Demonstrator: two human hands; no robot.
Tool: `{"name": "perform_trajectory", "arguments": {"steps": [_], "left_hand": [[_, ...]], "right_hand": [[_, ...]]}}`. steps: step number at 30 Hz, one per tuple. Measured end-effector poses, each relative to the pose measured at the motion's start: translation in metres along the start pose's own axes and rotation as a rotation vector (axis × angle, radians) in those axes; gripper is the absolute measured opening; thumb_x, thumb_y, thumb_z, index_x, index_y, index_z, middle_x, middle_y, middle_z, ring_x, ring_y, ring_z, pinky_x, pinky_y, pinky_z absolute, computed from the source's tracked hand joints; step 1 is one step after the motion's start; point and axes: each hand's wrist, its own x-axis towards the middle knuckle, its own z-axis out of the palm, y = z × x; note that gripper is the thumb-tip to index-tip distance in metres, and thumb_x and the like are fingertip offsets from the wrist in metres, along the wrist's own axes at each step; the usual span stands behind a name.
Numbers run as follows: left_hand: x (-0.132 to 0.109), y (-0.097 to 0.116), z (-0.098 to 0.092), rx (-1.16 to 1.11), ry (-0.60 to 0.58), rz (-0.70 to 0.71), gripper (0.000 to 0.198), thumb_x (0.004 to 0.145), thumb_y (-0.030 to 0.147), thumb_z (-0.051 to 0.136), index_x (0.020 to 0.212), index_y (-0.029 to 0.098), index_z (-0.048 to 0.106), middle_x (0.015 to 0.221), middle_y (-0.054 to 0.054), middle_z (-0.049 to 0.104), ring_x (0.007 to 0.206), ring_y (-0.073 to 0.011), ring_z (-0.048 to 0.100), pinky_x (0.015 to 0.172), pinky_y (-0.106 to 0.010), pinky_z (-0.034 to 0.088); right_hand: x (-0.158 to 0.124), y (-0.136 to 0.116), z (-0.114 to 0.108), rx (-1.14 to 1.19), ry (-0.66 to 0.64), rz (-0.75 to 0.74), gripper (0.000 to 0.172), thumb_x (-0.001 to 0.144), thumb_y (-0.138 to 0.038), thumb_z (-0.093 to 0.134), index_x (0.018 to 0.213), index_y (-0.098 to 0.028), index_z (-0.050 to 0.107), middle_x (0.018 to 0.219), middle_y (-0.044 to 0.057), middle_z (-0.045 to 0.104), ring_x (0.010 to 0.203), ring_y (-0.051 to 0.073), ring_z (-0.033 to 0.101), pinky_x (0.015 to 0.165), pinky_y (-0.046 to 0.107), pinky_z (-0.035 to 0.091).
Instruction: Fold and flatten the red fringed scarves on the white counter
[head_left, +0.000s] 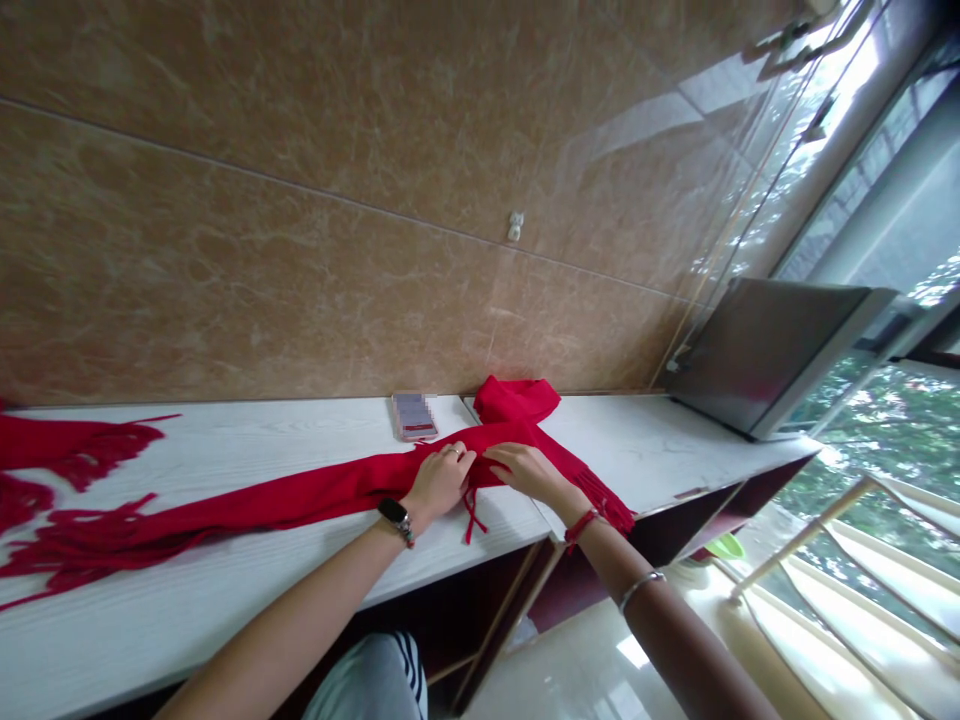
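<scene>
The scarf (300, 503) is lying lengthwise across the white table (225, 600), its far end crossing over itself near the phone (414, 416). The left hand (442, 478) is curling its fingers down onto the cloth; whether they are pinching it I cannot tell. The right hand (525, 468) is resting just beside it, fingers stretched flat and apart, pressing on the scarf.
</scene>
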Motion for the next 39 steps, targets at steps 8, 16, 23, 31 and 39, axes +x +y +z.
{"name": "perform_trajectory", "arguments": {"steps": [8, 16, 23, 31, 39], "left_hand": [[-0.01, -0.014, 0.012, -0.105, -0.023, -0.133, 0.04, 0.081, 0.008, 0.042, 0.12, 0.016, 0.045, 0.111, -0.008, 0.051, 0.098, -0.0172, 0.053, 0.082, -0.026, 0.043], [-0.008, -0.006, 0.011, 0.039, -0.037, -0.186, 0.041, 0.08, 0.013, 0.048, 0.121, 0.012, 0.043, 0.109, -0.014, 0.051, 0.097, -0.0244, 0.053, 0.079, -0.036, 0.044], [-0.018, -0.029, 0.017, 0.131, -0.021, -0.081, 0.039, 0.081, 0.001, 0.039, 0.116, 0.014, 0.05, 0.102, -0.011, 0.057, 0.089, -0.0203, 0.057, 0.072, -0.031, 0.047], [-0.028, -0.057, 0.006, 0.122, 0.051, -0.054, 0.02, 0.085, 0.01, 0.044, 0.096, 0.015, 0.06, 0.095, -0.008, 0.064, 0.083, -0.0185, 0.061, 0.071, -0.029, 0.05], [-0.024, -0.053, 0.001, 0.12, 0.019, -0.12, 0.022, 0.086, 0.008, 0.041, 0.099, 0.012, 0.059, 0.084, -0.009, 0.067, 0.077, -0.0184, 0.064, 0.071, -0.03, 0.051]], "right_hand": [[0.001, -0.003, 0.008, -0.029, 0.029, 0.091, 0.024, 0.089, -0.018, 0.04, 0.093, -0.016, 0.063, 0.095, 0.009, 0.067, 0.087, 0.017, 0.062, 0.078, 0.027, 0.048], [0.002, -0.002, 0.016, 0.063, 0.125, 0.177, 0.024, 0.09, -0.02, 0.036, 0.089, -0.014, 0.06, 0.088, 0.009, 0.065, 0.08, 0.016, 0.06, 0.073, 0.027, 0.048], [0.019, 0.014, -0.004, 0.18, 0.045, 0.06, 0.021, 0.084, -0.031, 0.05, 0.093, -0.015, 0.06, 0.088, 0.007, 0.065, 0.079, 0.016, 0.06, 0.071, 0.028, 0.047], [0.066, -0.001, -0.013, 0.223, -0.138, -0.244, 0.041, 0.075, -0.04, 0.06, 0.11, -0.017, 0.057, 0.102, 0.009, 0.063, 0.091, 0.018, 0.058, 0.08, 0.031, 0.046], [0.064, -0.006, 0.003, 0.203, -0.054, -0.34, 0.03, 0.076, -0.028, 0.059, 0.104, -0.015, 0.059, 0.096, 0.009, 0.064, 0.091, 0.019, 0.057, 0.079, 0.032, 0.046]]}}
